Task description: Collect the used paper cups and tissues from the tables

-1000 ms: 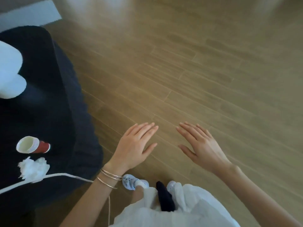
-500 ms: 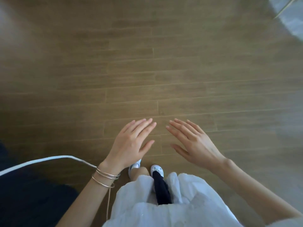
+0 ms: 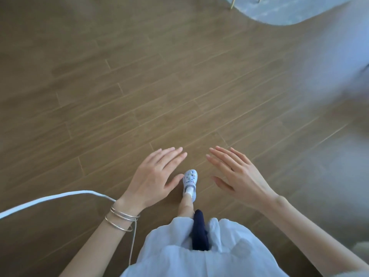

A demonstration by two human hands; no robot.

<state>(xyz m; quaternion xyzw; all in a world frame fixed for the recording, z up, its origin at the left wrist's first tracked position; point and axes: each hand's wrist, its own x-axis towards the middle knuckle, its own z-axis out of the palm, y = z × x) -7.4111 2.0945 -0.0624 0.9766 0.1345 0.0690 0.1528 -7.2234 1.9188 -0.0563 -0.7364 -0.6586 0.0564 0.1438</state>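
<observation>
No paper cup or tissue is in view now. My left hand [image 3: 157,176] is held flat over the wooden floor, palm down, fingers apart and holding nothing; thin bangles sit on its wrist. My right hand [image 3: 237,174] is beside it, also flat with spread fingers and nothing in it. Between the two hands, far below, my white shoe [image 3: 190,181] stands on the floor.
Wooden plank floor [image 3: 139,86] fills the view. A pale grey rug [image 3: 283,11] with a thin gold furniture leg [image 3: 232,3] on it lies at the top right. A white cable [image 3: 50,199] runs from the left edge to my left wrist.
My view has swung right, away from the dark table with the red cup and tissue, which have left the frame. A rug edge has come in at top right. Both hands stay open.
</observation>
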